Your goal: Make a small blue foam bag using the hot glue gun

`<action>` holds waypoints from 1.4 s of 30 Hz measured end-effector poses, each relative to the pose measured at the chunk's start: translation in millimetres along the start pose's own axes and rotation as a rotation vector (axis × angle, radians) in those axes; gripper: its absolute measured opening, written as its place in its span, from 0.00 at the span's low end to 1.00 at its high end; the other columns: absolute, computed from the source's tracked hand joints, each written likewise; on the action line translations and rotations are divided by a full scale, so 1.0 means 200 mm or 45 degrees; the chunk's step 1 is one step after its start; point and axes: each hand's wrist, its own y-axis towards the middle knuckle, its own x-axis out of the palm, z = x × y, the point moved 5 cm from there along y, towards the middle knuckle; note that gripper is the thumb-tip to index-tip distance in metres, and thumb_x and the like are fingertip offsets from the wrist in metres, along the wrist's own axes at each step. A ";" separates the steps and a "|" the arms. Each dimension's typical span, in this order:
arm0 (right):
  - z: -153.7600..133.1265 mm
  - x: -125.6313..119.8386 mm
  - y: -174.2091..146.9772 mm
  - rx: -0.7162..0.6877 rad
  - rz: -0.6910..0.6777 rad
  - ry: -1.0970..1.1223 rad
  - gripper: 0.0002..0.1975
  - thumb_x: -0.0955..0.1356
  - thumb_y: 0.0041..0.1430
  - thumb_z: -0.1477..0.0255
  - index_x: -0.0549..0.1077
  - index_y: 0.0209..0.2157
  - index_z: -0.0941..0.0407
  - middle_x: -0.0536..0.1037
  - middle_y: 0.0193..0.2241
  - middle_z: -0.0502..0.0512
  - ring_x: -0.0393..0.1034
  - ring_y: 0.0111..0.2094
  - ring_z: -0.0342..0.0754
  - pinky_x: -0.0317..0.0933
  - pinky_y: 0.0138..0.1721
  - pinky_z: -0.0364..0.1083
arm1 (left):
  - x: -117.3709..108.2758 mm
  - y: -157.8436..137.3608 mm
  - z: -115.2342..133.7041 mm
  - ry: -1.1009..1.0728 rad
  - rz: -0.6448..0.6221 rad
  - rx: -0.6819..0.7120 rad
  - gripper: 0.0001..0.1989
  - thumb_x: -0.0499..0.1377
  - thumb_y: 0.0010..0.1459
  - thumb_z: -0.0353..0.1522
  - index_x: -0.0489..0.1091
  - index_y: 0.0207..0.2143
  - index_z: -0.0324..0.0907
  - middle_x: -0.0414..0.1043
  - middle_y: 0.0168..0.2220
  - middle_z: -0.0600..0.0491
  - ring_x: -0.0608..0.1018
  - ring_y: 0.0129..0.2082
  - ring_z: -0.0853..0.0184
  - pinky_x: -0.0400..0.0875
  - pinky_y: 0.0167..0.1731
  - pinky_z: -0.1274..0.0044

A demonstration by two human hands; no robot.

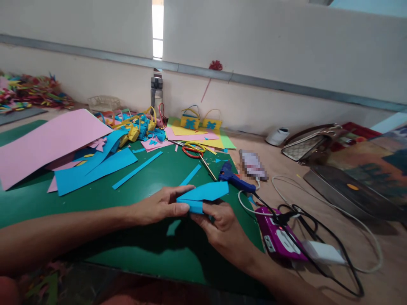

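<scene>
A folded piece of blue craft foam or paper, shaped like a small box with a flap, is held between both hands above the front of the green board. My left hand pinches its left end, thumb on the near side. From the right, my right hand grips its lower right part, with some fingers hidden behind it. Just beyond lie a narrow blue strip and a blue glue gun. A longer blue strip lies to the left.
Pink sheets and blue sheets cover the left. Scissors lie behind, near small yellow bags. At right are a phone, a magenta power strip with looping cables, and a dark case.
</scene>
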 end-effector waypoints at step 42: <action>-0.03 -0.07 -0.04 -0.270 0.385 -0.548 0.12 0.64 0.58 0.75 0.67 0.45 0.56 0.78 0.35 0.55 0.74 0.32 0.47 0.66 0.33 0.44 | -0.01 0.05 -0.04 -0.987 0.066 -0.158 0.25 0.53 0.51 0.49 0.69 0.40 0.37 0.74 0.35 0.45 0.73 0.32 0.64 0.66 0.29 0.74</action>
